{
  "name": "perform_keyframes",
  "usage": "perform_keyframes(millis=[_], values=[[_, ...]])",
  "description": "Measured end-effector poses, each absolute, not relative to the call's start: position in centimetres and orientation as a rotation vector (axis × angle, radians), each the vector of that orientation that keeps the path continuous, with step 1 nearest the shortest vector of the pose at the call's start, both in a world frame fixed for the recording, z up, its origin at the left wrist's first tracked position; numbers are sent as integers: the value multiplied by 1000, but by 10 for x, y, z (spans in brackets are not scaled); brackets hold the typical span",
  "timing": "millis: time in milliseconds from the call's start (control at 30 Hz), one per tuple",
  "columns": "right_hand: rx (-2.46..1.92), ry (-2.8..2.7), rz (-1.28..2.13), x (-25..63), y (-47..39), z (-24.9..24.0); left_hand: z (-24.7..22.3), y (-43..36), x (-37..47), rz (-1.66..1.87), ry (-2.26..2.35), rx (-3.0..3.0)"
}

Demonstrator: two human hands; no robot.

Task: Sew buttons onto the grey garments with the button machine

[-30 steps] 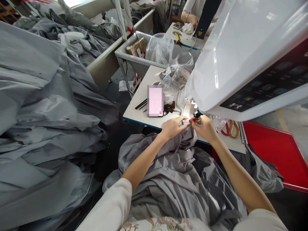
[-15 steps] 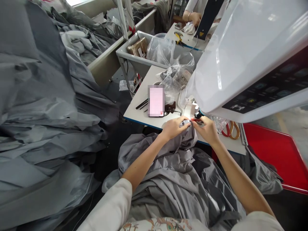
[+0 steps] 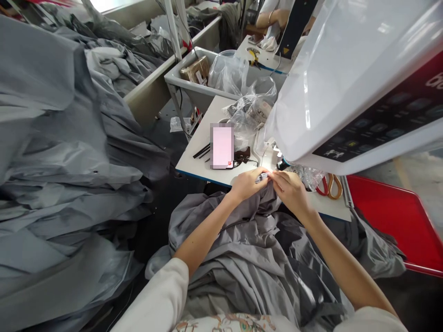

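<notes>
Cloth [image 3: 221,258] spreads over your lap, its far end bunched up at the near edge of the table [image 3: 218,177], beside the machine [image 3: 311,92]. Your left hand [image 3: 246,185] pinches that end with a small pale strip [image 3: 262,176]; your right hand's [image 3: 292,191] fingertips meet it, though you cannot tell whether they grip. Bare tabletop lies left, before the phone [image 3: 222,146]; right, scissors [image 3: 330,186] narrow the room. Cloth runs near to far; the strip's long axis lies roughly left to right.

Two foreground hands [image 3: 246,185], two scissor handles [image 3: 339,188], one gray tub [image 3: 192,87]
</notes>
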State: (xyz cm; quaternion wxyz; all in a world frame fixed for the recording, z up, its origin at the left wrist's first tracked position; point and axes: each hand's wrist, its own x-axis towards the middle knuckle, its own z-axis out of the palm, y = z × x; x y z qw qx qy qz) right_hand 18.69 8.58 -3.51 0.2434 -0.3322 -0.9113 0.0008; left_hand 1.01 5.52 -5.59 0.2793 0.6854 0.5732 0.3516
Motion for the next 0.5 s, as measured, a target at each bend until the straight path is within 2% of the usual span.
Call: perform_keyframes(millis=[100,300,500], values=[[-899,-2522,-30,186,79,-36,-55,55,10,938,1548,1839],[-976,-2368,169,185,70,-38,-58,51,17,944,1614,1787],[-1003,-2281,-116,165,31,-32,-65,48,27,1014,1674,1762]])
